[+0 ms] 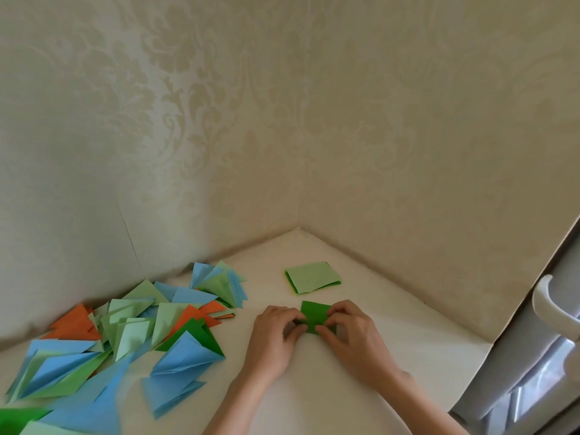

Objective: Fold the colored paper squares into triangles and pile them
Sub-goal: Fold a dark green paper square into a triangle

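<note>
A dark green paper square [315,313] lies on the white tabletop [314,387], partly folded. My left hand [276,335] pinches its left edge and my right hand [348,332] presses its right side and lower edge; fingers hide the paper's near part. Behind it, close to the wall corner, rests a small stack of unfolded squares [312,277] with a light green sheet on top. To the left spreads a loose pile of folded triangles [131,334] in blue, light green, dark green and orange.
Patterned beige walls [219,136] meet in a corner just behind the stack and close the table at the back and right. A white door or appliance with a handle [552,309] stands at the right edge.
</note>
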Available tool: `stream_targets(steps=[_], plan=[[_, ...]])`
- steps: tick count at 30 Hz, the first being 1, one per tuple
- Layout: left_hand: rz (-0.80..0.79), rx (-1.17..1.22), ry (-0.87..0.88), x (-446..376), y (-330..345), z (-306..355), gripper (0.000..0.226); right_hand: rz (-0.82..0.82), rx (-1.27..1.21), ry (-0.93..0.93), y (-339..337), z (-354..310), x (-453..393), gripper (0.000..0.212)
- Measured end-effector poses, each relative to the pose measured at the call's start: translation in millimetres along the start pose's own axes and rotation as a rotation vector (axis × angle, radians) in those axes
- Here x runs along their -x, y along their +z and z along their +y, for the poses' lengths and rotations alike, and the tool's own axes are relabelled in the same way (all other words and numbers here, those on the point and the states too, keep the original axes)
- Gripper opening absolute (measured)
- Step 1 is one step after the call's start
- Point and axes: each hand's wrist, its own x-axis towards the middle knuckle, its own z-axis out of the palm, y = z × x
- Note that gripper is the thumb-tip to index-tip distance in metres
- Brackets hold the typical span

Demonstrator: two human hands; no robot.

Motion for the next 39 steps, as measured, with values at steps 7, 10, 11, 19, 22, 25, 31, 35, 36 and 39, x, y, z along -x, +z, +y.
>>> stream_targets(steps=[7,10,11,19,22,25,31,35,36,39], plan=[[0.029,-0.060,-0.026,-2,7,2,0.022,0.119,-0.039,0.047,16,1,-2,0.025],[0.025,-0.115,-0.025,-3,9,2,0.027,0.122,-0.046,0.040,17,2,-2,0.024],[0.030,-0.122,-0.027,-4,9,2,0.027,0.125,-0.050,0.035,17,2,-3,0.023],[0.055,-0.069,-0.071,-7,9,-4,0.025,0.040,-0.099,0.079,13,2,-7,0.027],[0.038,-0.055,-0.052,-6,8,-5,0.024,-0.039,-0.145,0.117,7,5,-9,0.031],[0.027,-0.093,-0.025,-5,8,-5,0.022,-0.083,-0.156,0.130,4,4,-10,0.032],[0.047,-0.115,0.102,8,10,16,0.018,-0.072,-0.118,0.136,2,-2,-7,0.028],[-0.004,-0.206,0.146,18,21,30,0.029,-0.047,-0.131,0.167,-3,-8,-7,0.018],[-0.006,-0.225,0.156,18,21,30,0.032,0.001,-0.151,0.199,-6,-8,-7,0.020],[-0.031,-0.282,0.137,18,14,29,0.037,0.041,-0.083,0.239,-12,-3,-4,0.044]])
